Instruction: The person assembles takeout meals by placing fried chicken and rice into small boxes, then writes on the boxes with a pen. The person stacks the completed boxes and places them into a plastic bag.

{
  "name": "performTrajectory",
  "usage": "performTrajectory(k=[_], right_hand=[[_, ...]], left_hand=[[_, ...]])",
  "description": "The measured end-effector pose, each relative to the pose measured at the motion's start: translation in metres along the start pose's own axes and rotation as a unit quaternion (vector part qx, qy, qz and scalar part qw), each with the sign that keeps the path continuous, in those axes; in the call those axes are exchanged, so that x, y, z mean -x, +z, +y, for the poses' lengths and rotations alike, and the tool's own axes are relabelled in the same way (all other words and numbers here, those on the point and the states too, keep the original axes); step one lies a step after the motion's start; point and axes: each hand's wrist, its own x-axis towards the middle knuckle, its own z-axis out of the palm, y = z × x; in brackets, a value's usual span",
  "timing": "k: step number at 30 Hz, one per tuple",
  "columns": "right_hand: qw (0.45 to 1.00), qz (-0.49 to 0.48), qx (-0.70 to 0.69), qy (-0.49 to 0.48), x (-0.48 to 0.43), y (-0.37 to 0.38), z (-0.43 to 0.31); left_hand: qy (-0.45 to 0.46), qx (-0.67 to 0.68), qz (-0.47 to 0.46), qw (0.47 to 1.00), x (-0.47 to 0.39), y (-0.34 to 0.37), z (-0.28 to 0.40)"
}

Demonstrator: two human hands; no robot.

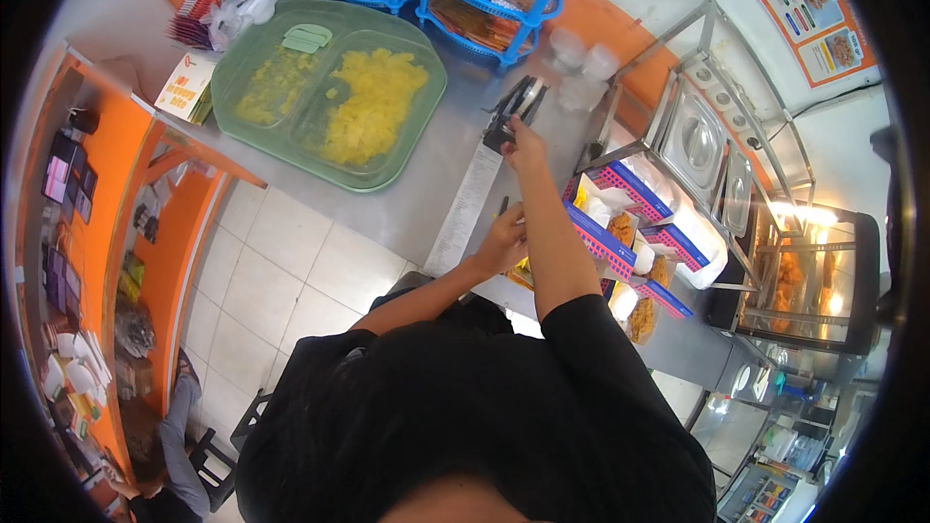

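My right hand reaches over the steel counter, its fingers at the near end of a black handheld item, possibly a tape dispenser. From beneath that item a long printed paper strip runs toward the counter's near edge. My left hand is lower, beside the strip, with its fingers curled; my right forearm partly covers it, so its grip is unclear. A dark pen-like object lies just above it. To the right stand open blue-and-pink cardboard boxes holding fried chicken and white wrapped bundles.
A green lidded two-part container with yellow food sits at the counter's left. Blue plastic racks stand behind. At right are a steel frame with lidded pans and a lit food warmer. Another person is at lower left.
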Motion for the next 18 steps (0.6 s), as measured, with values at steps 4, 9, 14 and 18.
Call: performTrajectory(k=[4,9,14,18], right_hand=[[0.984,-0.017,-0.178,0.024,0.005,0.001,0.003],[0.997,-0.060,0.012,-0.045,0.033,0.003,0.007],[0.998,-0.024,0.057,0.024,0.041,0.002,0.012],[0.989,-0.089,0.091,-0.073,0.013,-0.008,0.043]], left_hand=[[-0.011,-0.006,0.003,1.000,0.000,0.000,-0.001],[0.017,-0.023,0.030,0.999,0.002,0.005,0.004],[0.011,-0.046,0.048,0.998,0.015,0.018,-0.020],[-0.092,-0.173,-0.087,0.977,0.037,0.024,-0.045]])
